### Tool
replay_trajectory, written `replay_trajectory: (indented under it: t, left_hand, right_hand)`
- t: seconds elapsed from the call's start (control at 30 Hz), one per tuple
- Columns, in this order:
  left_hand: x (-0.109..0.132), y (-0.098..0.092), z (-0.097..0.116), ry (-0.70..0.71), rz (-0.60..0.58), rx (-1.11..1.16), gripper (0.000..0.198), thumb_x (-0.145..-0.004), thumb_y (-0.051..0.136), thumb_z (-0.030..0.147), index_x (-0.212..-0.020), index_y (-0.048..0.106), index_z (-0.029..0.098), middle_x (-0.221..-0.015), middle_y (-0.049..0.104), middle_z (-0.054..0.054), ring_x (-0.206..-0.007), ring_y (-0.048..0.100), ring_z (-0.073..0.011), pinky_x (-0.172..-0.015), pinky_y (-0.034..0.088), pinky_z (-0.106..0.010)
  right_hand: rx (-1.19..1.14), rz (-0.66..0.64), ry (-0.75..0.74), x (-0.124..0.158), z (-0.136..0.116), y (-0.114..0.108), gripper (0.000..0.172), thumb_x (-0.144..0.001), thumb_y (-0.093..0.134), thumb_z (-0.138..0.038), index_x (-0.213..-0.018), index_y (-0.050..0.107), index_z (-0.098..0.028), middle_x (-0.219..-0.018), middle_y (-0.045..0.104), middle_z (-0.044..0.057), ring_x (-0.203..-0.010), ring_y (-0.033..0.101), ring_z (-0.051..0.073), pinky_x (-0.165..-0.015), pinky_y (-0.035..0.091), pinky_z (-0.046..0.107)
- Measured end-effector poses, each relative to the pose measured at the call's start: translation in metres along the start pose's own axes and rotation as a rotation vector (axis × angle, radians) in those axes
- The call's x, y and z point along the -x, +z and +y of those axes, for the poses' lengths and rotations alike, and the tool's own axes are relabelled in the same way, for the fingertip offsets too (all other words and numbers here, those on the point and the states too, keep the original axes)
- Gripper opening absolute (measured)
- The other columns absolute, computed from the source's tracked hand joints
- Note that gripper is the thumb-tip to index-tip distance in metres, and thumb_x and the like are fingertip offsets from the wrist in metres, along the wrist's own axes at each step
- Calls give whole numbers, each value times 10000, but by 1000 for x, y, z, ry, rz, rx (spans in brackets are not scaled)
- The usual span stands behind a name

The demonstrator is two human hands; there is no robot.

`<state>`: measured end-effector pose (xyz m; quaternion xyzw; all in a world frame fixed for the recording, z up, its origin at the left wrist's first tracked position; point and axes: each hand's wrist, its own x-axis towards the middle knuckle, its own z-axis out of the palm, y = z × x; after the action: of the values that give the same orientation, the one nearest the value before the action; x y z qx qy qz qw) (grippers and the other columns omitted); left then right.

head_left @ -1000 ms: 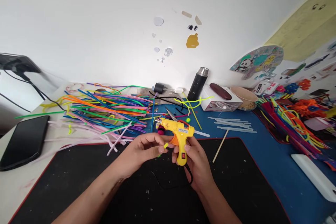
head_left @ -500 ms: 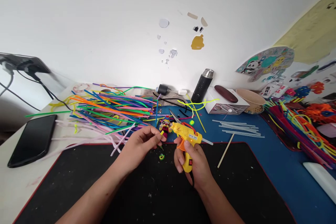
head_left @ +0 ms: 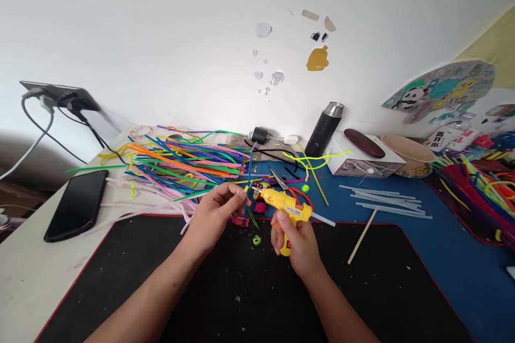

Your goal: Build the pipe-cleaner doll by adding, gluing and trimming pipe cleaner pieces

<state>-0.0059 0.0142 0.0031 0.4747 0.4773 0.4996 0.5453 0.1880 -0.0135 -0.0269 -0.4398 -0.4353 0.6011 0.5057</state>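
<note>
My right hand (head_left: 300, 244) grips the handle of a small yellow glue gun (head_left: 286, 206), its nozzle pointing left and a clear glue stick poking out at the back. My left hand (head_left: 217, 214) pinches a short dark green pipe-cleaner piece (head_left: 251, 216) just left of the nozzle. A tiny yellow-green ring (head_left: 256, 239) lies on the black mat (head_left: 120, 278) below the hands. Behind the gun sit a small colourful pipe-cleaner figure (head_left: 260, 204) and scissors (head_left: 278, 178).
A big heap of coloured pipe cleaners (head_left: 181, 163) lies at the back left, a black phone (head_left: 76, 204) further left. Glue sticks (head_left: 382, 198), a wooden stick (head_left: 362, 236), a black flask (head_left: 324, 129), a white box (head_left: 368, 161), and more pipe cleaners (head_left: 478, 182) sit at right.
Both hands moved away from me toward the mat's far edge. The gun tipped forward and lower. The small yellow-green ring now lies on the mat, and my left hand holds a green piece.
</note>
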Motion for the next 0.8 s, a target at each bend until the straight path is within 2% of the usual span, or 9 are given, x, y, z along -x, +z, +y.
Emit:
replay_trajectory:
  t: [0.4,0.6,0.8]
  left_hand:
    - [-2,0,-8,-28,-36,62,265,-913,772,442,-842,691,200,-783,719,4,-656,571,-133,-643,437,-264]
    - [-2,1,-7,-31,-43,64,265,-913,774,435,-834,688,197,-754,706,1,-644,559,-132,-634,435,-264]
    - [-2,1,-7,-36,-47,68,270,-910,777,440,-831,688,197,-715,679,10,-626,556,-130,-622,436,-260]
  right_hand:
    - [58,3,47,8,-3,3,613,-885,703,-743,-604,575,-213,-375,447,-44,-353,474,127,-427,387,258]
    - [147,-37,32,9,-6,2,732,-945,621,-740,-441,492,-225,-385,484,8,-384,477,121,-480,408,280]
    - [141,-44,27,9,-4,2,738,-960,620,-721,-434,485,-221,-386,479,7,-390,478,117,-489,408,278]
